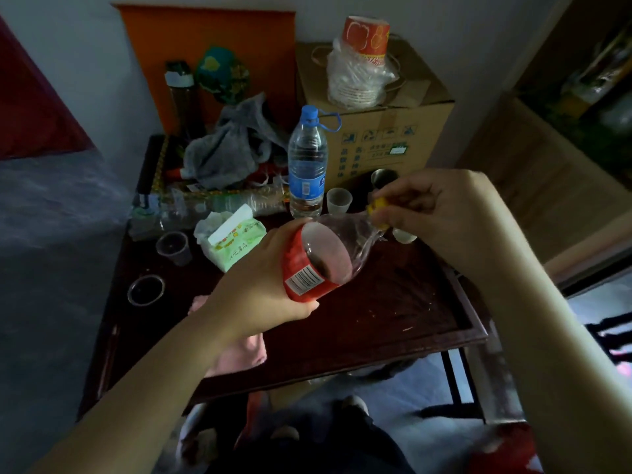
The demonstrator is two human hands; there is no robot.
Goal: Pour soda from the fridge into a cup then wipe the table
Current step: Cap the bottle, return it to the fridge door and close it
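Soda bottle [318, 265], clear plastic, red label, out of fridge, held tilted above dark wooden surface [393, 302]. Left hand [260, 289] fingers wrapped round body; right hand [434, 213] fingers pinch yellow cap [378, 208] on neck. Likely no pour underway; small translucent cup [338, 200] waits; pink cloth [242, 354] unused, wiping left.

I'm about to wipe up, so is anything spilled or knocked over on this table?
No spill shows. A clear plastic bottle lies on its side behind the tissue pack, and a pink cloth lies at the near edge of the table.
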